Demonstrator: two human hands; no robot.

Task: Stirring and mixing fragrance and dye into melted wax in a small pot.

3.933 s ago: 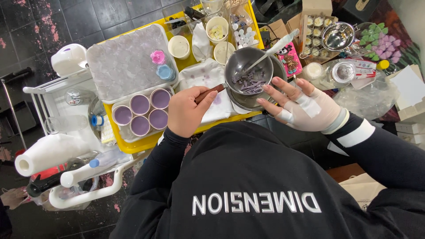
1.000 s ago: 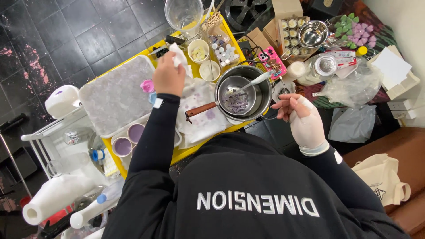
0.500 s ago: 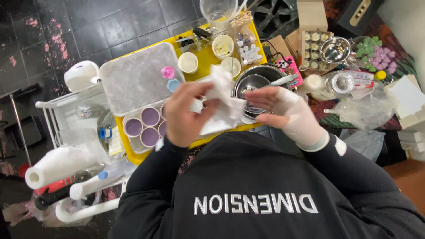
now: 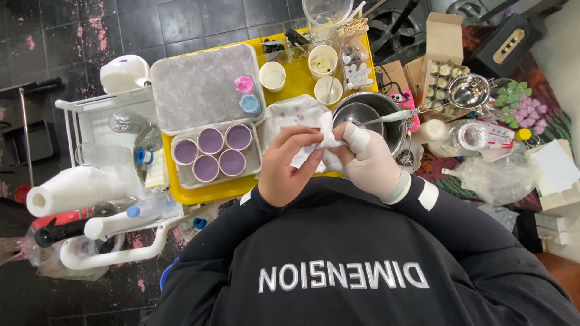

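White tissue (image 4: 323, 136) bunched between both hands, held over the near edge of the yellow tray (image 4: 296, 84), just in front of the steel bowl (image 4: 368, 115). Left hand (image 4: 290, 166), bare, pinches the tissue closed with thumb and fingers. Right hand (image 4: 365, 160), in a pale glove, has fingers wrapped in and curled round the same tissue; looks like the glove fingers are being wiped. Spoon (image 4: 386, 116) rests in the bowl, handle toward the tray's right edge. Four round cups (image 4: 211, 154) at the near-left corner hold purple fill, level, looks poured. A stained cloth (image 4: 290, 118) lies on the tray under the hands. Judgement: pouring looks finished, cleanup underway; bowl and spoon not yet cleaned.
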